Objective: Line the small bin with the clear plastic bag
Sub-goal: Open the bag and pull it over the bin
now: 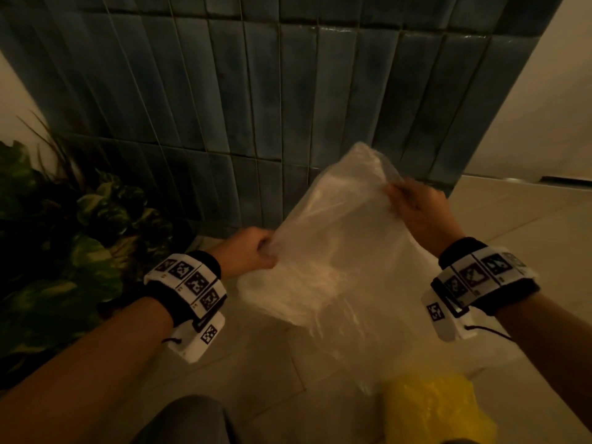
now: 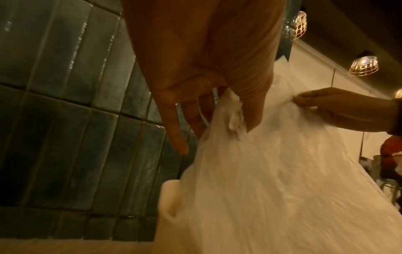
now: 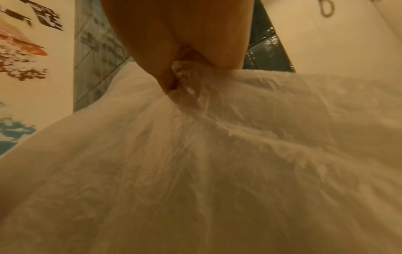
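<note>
— Where's the bag?

— The clear plastic bag (image 1: 339,251) hangs in front of me above the floor (image 1: 512,219), near the blue tiled wall (image 1: 224,91). My left hand (image 1: 253,251) has a bunched edge pinched in curled fingers; my right hand (image 1: 416,206) pinches the far edge higher up.

— Why so far apart?

— To spread the mouth, I reckon, before it goes over the small bin (image 2: 170,197), whose pale rim shows just beside the bag on the left.

Both hands, left (image 1: 253,251) and right (image 1: 416,209), pinch the clear bag (image 1: 336,261).
</note>
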### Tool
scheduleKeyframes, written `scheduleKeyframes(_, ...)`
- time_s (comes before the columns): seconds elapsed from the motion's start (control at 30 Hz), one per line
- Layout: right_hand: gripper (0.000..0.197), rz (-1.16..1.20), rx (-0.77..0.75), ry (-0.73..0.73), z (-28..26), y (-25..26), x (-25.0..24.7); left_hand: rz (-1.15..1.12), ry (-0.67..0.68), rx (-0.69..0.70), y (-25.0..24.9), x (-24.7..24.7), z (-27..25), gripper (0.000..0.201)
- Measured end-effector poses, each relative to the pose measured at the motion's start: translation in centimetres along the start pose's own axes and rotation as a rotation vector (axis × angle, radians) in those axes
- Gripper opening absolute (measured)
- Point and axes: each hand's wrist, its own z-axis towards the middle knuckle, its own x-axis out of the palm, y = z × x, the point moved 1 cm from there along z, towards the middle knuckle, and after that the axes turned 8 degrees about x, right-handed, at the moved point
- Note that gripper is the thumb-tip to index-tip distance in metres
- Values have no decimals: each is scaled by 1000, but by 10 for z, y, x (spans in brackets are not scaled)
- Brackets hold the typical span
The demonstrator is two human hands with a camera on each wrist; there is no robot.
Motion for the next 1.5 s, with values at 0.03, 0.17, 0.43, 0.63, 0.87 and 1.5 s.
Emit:
scheduleKeyframes(0.03,26,22,31,-6,2,-5,-4,-6,-2,-5,6,-3,-2,34)
scheduleKeyframes(0.17,28,58,128,-3,7,-21,-10,-43,-62,-60,27,-15,-7,25)
scheduleKeyframes(0.43,29,31,280,-119,20,-45,-2,-122,-182,21,24,-26,-2,17)
scheduleKeyframes(0.63,80,-259,-60,-193,-1,1,14,-151,-260,192,4,-24,3,14)
scheduleKeyframes(0.87,74,-500,-391,173,-21,52,54,-196,-324,272,-26,-15,13,16)
scheduleKeyframes(1.5,29,-4,-118,223,-5,32,20,-434,-244,134,-9,-11,3,23)
